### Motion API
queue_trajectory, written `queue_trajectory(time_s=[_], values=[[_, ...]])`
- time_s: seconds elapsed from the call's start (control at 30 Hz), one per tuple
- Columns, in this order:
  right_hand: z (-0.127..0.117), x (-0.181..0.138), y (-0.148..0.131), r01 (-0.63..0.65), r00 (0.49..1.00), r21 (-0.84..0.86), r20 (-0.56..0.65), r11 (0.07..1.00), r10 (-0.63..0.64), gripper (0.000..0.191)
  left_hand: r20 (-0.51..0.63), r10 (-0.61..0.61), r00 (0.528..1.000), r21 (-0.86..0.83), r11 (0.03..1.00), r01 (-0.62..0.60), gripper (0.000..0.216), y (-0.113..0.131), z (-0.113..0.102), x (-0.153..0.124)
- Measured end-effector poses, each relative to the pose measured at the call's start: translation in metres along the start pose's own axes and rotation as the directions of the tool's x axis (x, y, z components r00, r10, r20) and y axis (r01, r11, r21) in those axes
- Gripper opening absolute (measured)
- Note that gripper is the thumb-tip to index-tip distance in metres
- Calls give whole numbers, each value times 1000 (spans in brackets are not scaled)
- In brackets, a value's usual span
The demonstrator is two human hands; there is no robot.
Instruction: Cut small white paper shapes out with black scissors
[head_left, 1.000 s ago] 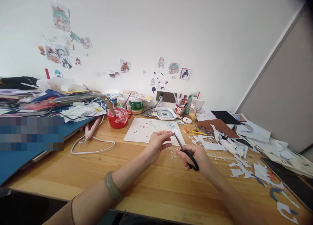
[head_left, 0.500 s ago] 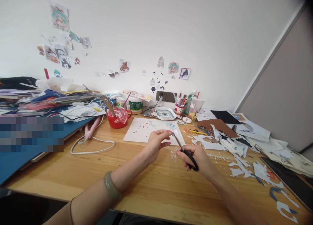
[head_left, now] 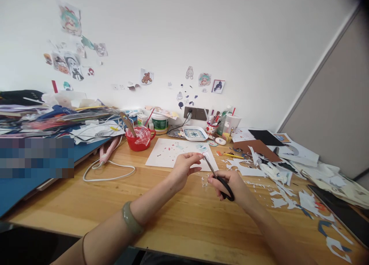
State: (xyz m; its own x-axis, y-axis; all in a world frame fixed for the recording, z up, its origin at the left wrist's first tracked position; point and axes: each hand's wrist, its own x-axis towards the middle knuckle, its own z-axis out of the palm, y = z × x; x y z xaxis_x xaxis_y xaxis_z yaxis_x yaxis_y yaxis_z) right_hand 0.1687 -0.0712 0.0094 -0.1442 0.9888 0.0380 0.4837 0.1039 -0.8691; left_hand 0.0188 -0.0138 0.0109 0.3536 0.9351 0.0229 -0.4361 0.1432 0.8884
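Observation:
My right hand (head_left: 226, 185) is closed round the black handles of a pair of scissors (head_left: 211, 166), whose blades point up and left. The blade tips meet a small piece of paper (head_left: 205, 154) pinched between the thumb and fingers of my left hand (head_left: 186, 169). That piece is tiny and mostly hidden by fingertips and blades. Behind the hands lies a white sheet (head_left: 164, 153) with several small red, pink and teal cut-outs on it. Small paper snippets (head_left: 204, 179) are on the wood between my hands.
Paper scraps (head_left: 284, 197) and a brown sheet (head_left: 256, 148) spread across the right. A red mug (head_left: 138, 142), a patterned tray (head_left: 195, 133) and a pen cup (head_left: 212, 128) stand along the back. At left are a white cord (head_left: 109, 179) and a heaped blue board (head_left: 17, 192).
Almost nothing differs. Both hands keep their places, with the scissor blades still at the small paper piece.

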Motion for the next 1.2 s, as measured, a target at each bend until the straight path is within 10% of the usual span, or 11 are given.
queue_trajectory(time_s=[0.5,0.67,1.2], values=[[-3,-4,-6,88,994,84,-74,993,-82,21,-62,-62,996,-63,996,58,21,-1,-4,3],[-2,0,-6,257,927,106,-309,961,-214,29,53,-110,993,-56,992,113,20,-8,2,-4],[-5,-2,-13,239,915,85,-354,967,-195,19,205,-155,967,107,985,135,19,-10,3,-6]])
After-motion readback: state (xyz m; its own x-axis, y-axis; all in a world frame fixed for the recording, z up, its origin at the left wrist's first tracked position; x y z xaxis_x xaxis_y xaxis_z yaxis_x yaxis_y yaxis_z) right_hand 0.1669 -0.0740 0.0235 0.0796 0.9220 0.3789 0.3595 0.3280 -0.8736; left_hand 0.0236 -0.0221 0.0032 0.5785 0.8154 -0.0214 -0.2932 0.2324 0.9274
